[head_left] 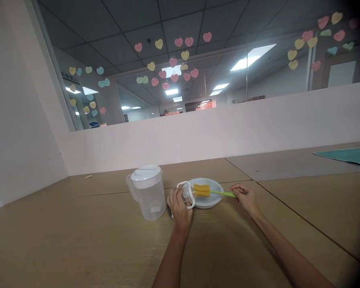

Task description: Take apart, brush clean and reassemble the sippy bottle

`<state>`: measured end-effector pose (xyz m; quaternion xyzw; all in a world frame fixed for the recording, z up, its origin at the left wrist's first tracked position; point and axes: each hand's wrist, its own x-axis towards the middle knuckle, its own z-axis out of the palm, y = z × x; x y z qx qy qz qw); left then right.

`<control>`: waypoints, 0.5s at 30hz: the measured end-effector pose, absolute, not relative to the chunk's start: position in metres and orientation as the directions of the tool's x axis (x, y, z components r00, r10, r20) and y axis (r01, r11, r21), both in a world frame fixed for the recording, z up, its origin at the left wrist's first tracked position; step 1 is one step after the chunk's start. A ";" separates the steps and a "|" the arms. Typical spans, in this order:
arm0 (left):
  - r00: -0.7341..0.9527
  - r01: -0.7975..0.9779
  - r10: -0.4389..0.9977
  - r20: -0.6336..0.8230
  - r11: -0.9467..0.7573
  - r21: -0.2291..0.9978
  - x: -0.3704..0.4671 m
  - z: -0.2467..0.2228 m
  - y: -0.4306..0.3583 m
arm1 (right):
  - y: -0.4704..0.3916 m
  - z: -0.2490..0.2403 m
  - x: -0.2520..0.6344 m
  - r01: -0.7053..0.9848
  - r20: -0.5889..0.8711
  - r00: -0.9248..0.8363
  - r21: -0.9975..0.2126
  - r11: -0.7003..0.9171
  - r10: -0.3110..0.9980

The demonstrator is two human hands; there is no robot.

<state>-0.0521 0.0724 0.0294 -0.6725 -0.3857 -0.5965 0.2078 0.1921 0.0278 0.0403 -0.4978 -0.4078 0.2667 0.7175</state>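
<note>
My left hand (179, 206) is wrapped round a clear bottle (187, 193) with white handles, tipped on its side with its mouth to the right. My right hand (244, 197) pinches the green handle of a brush (202, 190). The brush's yellow sponge head is at the bottle's mouth; whether its tip is inside, I cannot tell. Both are over a white bowl (208, 205). Under my left hand a dark round edge shows, mostly hidden.
Left of the bowl stands a translucent lidded pitcher (151, 198) on the wooden table (108, 240). A teal cloth (351, 155) lies at the far right. Behind the table rises a white wall (168, 140) with a window above.
</note>
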 end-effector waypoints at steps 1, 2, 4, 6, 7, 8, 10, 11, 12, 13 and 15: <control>0.016 0.778 0.257 0.966 -0.610 0.150 -0.053 0.029 0.073 | 0.028 0.040 0.191 0.037 0.331 0.508 -0.931 0.363 0.795; 0.051 0.781 0.247 0.968 -0.613 0.115 -0.052 0.028 0.072 | 0.028 0.039 0.189 0.048 0.340 0.489 -0.930 0.364 0.803; 0.153 0.764 0.225 0.962 -0.644 0.029 -0.050 0.027 0.068 | 0.029 0.038 0.185 0.065 0.353 0.450 -0.929 0.364 0.820; 0.275 0.725 0.193 0.942 -0.685 -0.071 -0.045 0.027 0.064 | 0.030 0.036 0.179 0.076 0.361 0.420 -0.928 0.364 0.833; 0.324 0.709 0.176 0.930 -0.696 -0.115 -0.042 0.028 0.061 | 0.030 0.036 0.176 0.079 0.362 0.415 -0.928 0.364 0.835; 0.354 0.704 0.169 0.920 -0.695 -0.143 -0.040 0.028 0.060 | 0.031 0.036 0.174 0.079 0.360 0.421 -0.929 0.361 0.833; 0.345 0.737 0.192 0.919 -0.662 -0.139 -0.037 0.031 0.059 | 0.031 0.035 0.174 0.075 0.345 0.461 -0.933 0.352 0.817; 0.308 0.768 0.222 0.925 -0.632 -0.104 -0.037 0.032 0.059 | 0.032 0.036 0.176 0.071 0.334 0.493 -0.936 0.345 0.804; 0.259 0.800 0.258 0.931 -0.597 -0.058 -0.038 0.033 0.060 | 0.033 0.036 0.179 0.067 0.321 0.527 -0.939 0.338 0.787; 0.213 0.827 0.294 0.932 -0.562 -0.011 -0.039 0.034 0.061 | 0.034 0.036 0.183 0.063 0.306 0.563 -0.942 0.329 0.768; 0.152 0.863 0.349 0.925 -0.503 0.048 -0.044 0.036 0.063 | 0.037 0.034 0.194 0.054 0.270 0.631 -0.950 0.307 0.727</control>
